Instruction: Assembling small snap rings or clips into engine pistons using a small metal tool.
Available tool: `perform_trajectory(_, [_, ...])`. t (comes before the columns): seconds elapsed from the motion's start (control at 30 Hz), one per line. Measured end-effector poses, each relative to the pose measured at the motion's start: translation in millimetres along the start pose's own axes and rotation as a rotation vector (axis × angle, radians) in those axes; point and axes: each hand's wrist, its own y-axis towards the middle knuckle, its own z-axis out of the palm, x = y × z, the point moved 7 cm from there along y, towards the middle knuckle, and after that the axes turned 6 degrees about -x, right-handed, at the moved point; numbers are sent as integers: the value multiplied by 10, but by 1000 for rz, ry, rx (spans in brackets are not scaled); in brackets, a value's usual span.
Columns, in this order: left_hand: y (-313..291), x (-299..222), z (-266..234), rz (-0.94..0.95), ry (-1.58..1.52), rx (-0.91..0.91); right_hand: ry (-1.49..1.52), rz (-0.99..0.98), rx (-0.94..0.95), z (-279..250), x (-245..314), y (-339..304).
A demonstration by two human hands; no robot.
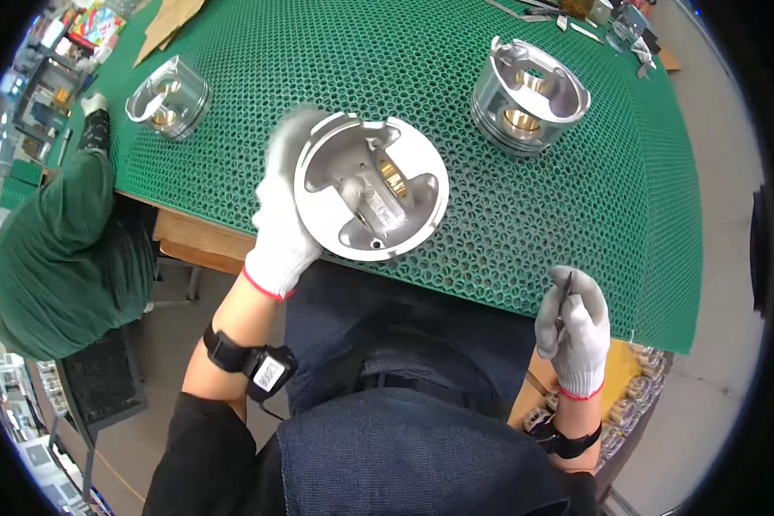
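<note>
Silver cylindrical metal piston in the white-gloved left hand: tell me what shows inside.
Inside the piston, a gold-coloured metal ring shows. Grey metal bosses cover parts of the inner walls; those cannot be seen.

Comes to one raised piston (371, 191), one left-standing piston (189, 95) and one right-standing piston (535, 101) (three in all). Adds one left hand (284, 219) and one right hand (581, 325), one slim dark item (567, 289), two black wrist straps (230, 353), one co-worker (60, 245), and many metal parts (638, 391) below, too crowded to count.
</note>
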Motion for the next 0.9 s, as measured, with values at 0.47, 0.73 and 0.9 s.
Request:
perform_trajectory(0.47, [-192,-1369,919,646,434,568,-654,-655,27,494,531,57])
perform_trajectory(0.73, [-85,-1369,1097,630,457,659,-657,-759,88,482,591,150])
perform_trajectory(0.9, [109,-1213,1371,474,612,887,-752,-802,109,555,634,151])
